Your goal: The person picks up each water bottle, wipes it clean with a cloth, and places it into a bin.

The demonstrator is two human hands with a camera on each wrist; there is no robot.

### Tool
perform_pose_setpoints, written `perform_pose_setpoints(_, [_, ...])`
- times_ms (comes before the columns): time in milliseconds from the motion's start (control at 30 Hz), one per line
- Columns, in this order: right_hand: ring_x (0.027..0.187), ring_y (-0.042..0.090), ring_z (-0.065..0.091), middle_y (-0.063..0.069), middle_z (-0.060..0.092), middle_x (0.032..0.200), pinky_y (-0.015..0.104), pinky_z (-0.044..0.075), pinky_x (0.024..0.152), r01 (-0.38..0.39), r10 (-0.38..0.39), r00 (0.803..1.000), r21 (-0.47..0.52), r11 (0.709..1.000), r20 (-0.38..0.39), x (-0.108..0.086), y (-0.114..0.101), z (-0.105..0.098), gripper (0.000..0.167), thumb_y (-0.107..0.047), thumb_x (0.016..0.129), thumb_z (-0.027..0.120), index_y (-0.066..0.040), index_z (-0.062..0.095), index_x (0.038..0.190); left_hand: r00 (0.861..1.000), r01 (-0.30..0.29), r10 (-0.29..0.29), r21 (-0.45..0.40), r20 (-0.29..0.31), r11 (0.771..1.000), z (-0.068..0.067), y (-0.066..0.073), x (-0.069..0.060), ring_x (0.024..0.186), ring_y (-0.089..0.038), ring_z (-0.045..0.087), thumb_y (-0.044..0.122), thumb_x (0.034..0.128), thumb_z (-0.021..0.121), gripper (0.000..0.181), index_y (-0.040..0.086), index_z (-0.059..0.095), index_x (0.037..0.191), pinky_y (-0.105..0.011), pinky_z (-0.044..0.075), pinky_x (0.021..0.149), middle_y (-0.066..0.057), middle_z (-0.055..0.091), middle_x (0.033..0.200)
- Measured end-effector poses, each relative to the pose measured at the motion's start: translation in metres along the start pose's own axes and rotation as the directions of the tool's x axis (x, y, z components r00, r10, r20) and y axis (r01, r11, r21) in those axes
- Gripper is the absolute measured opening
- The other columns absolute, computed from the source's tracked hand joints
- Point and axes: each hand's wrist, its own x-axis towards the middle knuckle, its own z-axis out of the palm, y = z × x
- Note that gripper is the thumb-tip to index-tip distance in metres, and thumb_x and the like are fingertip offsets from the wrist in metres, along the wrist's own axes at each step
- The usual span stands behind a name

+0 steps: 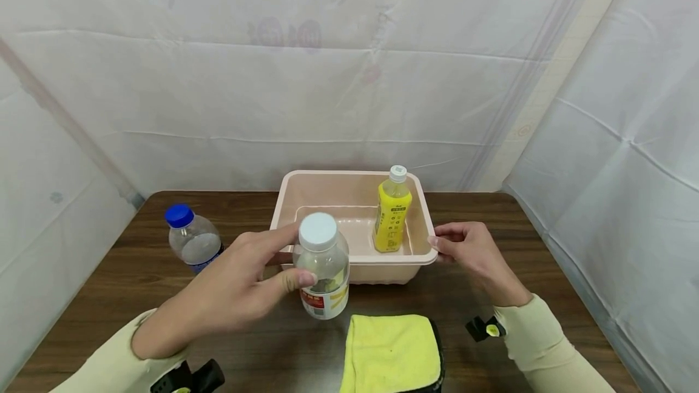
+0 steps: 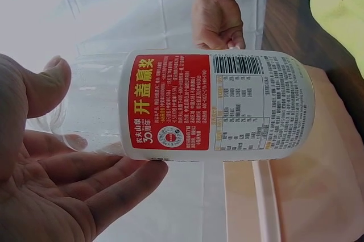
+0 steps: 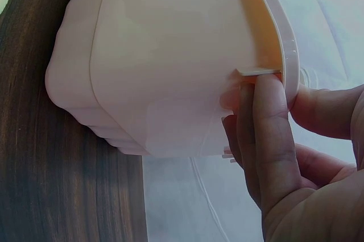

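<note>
A clear bottle with a white cap and a red-and-white label (image 1: 326, 302) is upright in front of the pink bin's near left corner, gripped by the left hand (image 1: 235, 281). In the left wrist view the thumb and fingers lie around the clear upper part of the bottle (image 2: 219, 105). The right hand (image 1: 472, 256) pinches the rim of the bin (image 1: 377, 273) at its right front corner; in the right wrist view its fingers (image 3: 273, 134) are under the rim, thumb outside. A yellow bottle (image 1: 391, 217) stands inside the bin on the right.
A clear bottle with a blue cap (image 1: 196, 238) is on the wooden table (image 1: 246, 356) at the left, partly behind the left hand. A folded yellow cloth (image 1: 392, 350) lies near the front, over something black. White sheeting (image 1: 327, 90) hangs behind and at both sides.
</note>
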Motion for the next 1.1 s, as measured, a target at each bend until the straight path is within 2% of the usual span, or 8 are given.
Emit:
perform_pose_setpoints(200, [0.080, 0.009, 0.072, 0.030, 0.072, 0.117, 0.025, 0.064, 0.072, 0.003, -0.003, 1.000, -0.001, 1.000, 0.001, 0.000, -0.001, -0.001, 0.040, -0.012, 0.098, 0.072, 0.013, 0.065, 0.128, 1.000, 0.006, -0.006, 0.003, -0.004, 1.000, -0.003, 0.002, 0.005, 0.113, -0.008, 0.071, 0.018, 0.0993, 0.072, 0.041, 0.018, 0.058, 0.138, -0.031, 0.063, 0.093, 0.008, 0.073, 0.124])
perform_pose_setpoints(433, [0.079, 0.009, 0.071, 0.028, 0.073, 0.115, 0.024, 0.063, 0.071, -0.006, 0.006, 1.000, -0.006, 1.000, -0.002, 0.000, -0.001, 0.000, 0.038, -0.011, 0.099, 0.071, 0.012, 0.066, 0.128, 1.000, -0.024, 0.024, 0.025, -0.007, 0.999, -0.004, 0.002, 0.009, 0.112, -0.009, 0.072, 0.016, 0.0986, 0.072, 0.042, 0.017, 0.058, 0.138, -0.033, 0.063, 0.092, 0.007, 0.073, 0.123])
perform_pose_setpoints(900, [0.080, 0.010, 0.071, 0.026, 0.072, 0.117, 0.027, 0.064, 0.074, -0.013, 0.013, 1.000, -0.005, 1.000, -0.005, -0.001, 0.000, -0.001, 0.038, -0.013, 0.099, 0.071, 0.010, 0.066, 0.129, 0.999, 0.040, -0.040, 0.024, -0.006, 0.999, -0.009, 0.005, 0.024, 0.111, -0.008, 0.072, 0.019, 0.0980, 0.074, 0.038, 0.017, 0.062, 0.134, -0.035, 0.063, 0.095, 0.008, 0.073, 0.124])
perform_pose_setpoints(1100, [0.081, 0.010, 0.072, 0.027, 0.073, 0.116, 0.029, 0.065, 0.075, -0.004, 0.004, 1.000, -0.001, 1.000, -0.005, 0.000, 0.000, -0.001, 0.038, -0.012, 0.098, 0.072, 0.012, 0.066, 0.128, 1.000, 0.018, -0.018, 0.027, -0.013, 0.999, -0.011, 0.001, 0.029, 0.112, -0.012, 0.073, 0.015, 0.0975, 0.074, 0.040, 0.012, 0.061, 0.136, -0.033, 0.063, 0.093, 0.004, 0.073, 0.125])
